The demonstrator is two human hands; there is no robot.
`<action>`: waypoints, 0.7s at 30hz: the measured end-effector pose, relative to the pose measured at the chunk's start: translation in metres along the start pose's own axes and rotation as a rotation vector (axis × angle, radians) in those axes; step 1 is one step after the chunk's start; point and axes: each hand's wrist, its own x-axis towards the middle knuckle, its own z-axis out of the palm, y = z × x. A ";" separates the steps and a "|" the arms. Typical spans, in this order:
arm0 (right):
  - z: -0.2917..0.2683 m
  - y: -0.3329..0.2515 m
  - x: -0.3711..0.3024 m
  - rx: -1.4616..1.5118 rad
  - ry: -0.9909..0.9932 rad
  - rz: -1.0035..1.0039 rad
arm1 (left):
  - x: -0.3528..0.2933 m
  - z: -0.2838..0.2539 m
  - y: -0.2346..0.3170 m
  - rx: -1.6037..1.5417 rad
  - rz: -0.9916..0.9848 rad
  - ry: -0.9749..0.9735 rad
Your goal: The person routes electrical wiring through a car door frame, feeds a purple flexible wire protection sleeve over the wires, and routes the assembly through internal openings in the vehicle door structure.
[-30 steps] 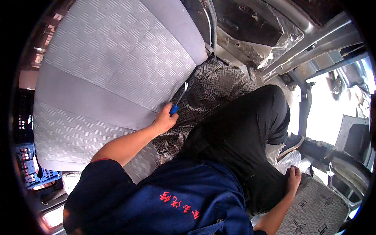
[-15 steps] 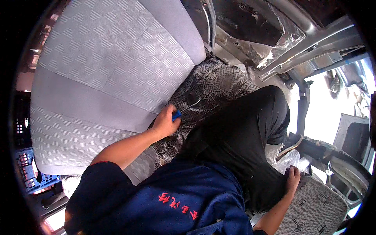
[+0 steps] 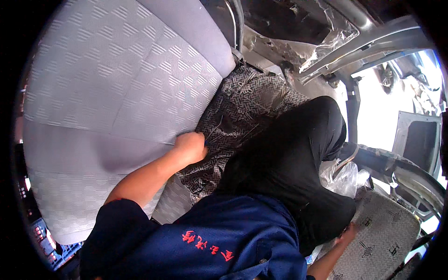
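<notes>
My left hand (image 3: 190, 145) is closed at the edge of the grey seat (image 3: 116, 70), next to the black-and-grey patterned cloth (image 3: 252, 100). It grips a slim hand tool whose thin metal shaft (image 3: 213, 130) points out over the cloth. The tool's blue handle, seen earlier, is hidden in my fist now. Down by my black-trousered thigh, my right hand (image 3: 346, 234) rests at the patterned seat cushion (image 3: 382, 233). Its fingers are blurred and partly covered by the thigh, so I cannot tell whether it holds anything.
Clear plastic wrapping (image 3: 343, 179) lies between my leg and the cushion. A worn door frame (image 3: 359, 46) runs along the far right, with a bright opening beyond it. At the lower left edge sits a blue plastic crate (image 3: 63, 259). My raised knee (image 3: 322, 116) fills the middle.
My left hand has turned over and shifted slightly left and down, covering the blue handle. My right hand has slid down from the plastic wrapping to beside the thigh. The view has shifted a little.
</notes>
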 end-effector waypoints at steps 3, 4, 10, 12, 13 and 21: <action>0.022 0.008 -0.057 0.545 -0.057 0.201 | 0.011 0.002 -0.002 0.089 0.026 -0.172; 0.017 0.026 -0.062 0.557 -0.084 0.282 | 0.015 0.000 0.001 0.089 0.040 -0.177; 0.028 0.111 -0.131 0.513 -0.011 0.559 | 0.042 -0.060 0.006 -0.126 0.213 -0.052; 0.035 0.111 -0.150 0.497 0.015 0.573 | 0.067 -0.089 0.029 -0.224 0.374 0.032; 0.040 0.110 -0.157 0.488 0.020 0.571 | 0.082 -0.098 0.042 -0.213 0.481 0.037; 0.065 0.077 -0.204 0.433 0.063 0.505 | 0.196 -0.045 0.135 0.643 0.515 -0.326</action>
